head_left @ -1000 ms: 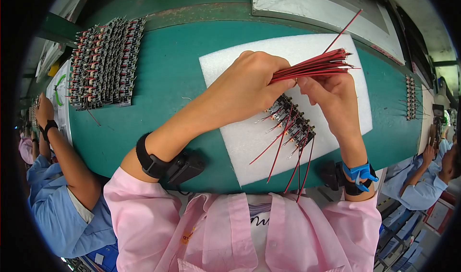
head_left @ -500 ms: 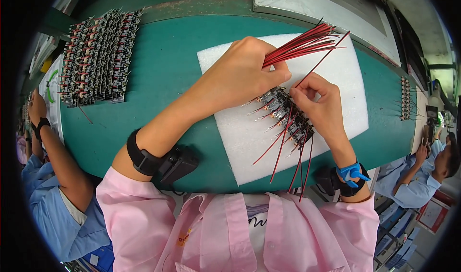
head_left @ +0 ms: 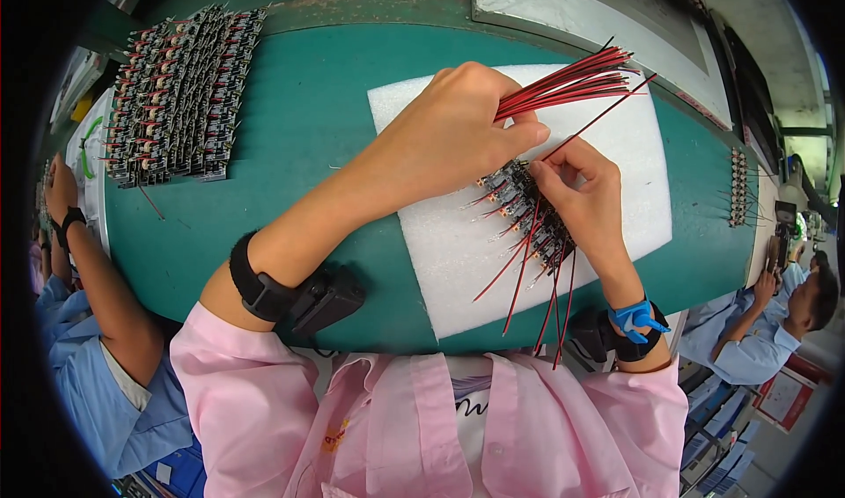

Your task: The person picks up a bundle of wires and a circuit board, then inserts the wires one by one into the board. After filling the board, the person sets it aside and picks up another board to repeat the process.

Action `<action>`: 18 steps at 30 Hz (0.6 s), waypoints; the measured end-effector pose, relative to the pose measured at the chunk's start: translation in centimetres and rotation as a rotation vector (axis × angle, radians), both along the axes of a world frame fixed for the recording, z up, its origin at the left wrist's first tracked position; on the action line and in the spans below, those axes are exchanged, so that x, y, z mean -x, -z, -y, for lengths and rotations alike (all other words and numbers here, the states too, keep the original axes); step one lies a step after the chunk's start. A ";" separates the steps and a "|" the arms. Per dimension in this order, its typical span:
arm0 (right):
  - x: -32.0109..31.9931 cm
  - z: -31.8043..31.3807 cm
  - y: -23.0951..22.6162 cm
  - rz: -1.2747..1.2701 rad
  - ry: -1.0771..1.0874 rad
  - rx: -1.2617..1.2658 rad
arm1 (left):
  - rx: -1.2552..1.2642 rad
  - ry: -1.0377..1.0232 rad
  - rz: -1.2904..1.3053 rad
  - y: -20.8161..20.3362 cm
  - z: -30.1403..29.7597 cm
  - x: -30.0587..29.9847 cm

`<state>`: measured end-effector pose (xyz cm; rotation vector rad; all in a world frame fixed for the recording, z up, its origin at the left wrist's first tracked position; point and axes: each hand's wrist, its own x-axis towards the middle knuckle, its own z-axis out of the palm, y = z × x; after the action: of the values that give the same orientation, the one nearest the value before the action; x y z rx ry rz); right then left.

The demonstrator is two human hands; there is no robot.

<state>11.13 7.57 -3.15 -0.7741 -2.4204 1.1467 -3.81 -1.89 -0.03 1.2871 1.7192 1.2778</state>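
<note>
A bundle of red and black wires is gripped in my left hand, its ends fanning out to the upper right. My right hand pinches a single wire between thumb and fingertips, close to the upper right edge of a panel of small circuit boards. Several wires trail from that panel toward me. Under it lies a white foam sheet. Where the pinched wire's lower end meets the panel is hidden by my fingers.
Stacked circuit board panels stand at the left of the green table. A smaller board strip lies at the far right. A pale metal-framed case borders the back. A co-worker in blue sits at left, another person at right.
My left hand and the wire bundle have shifted slightly to the right. My right hand keeps its pinch on the single wire near the panel, with that wire's free end a little lower.
</note>
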 end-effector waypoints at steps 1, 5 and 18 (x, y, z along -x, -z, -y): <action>0.0 0.0 0.0 0.001 -0.001 0.000 | -0.002 -0.004 -0.005 0.0 0.0 0.0; 0.1 0.1 -0.1 0.012 0.011 -0.025 | 0.018 0.002 -0.022 -0.2 0.0 0.1; 0.2 0.4 -0.1 -0.005 0.034 0.036 | 0.011 0.012 -0.013 0.1 0.2 0.1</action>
<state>10.97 7.21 -3.01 -0.8188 -2.3793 1.1803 -3.89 -2.12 -0.08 1.3000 1.7224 1.2537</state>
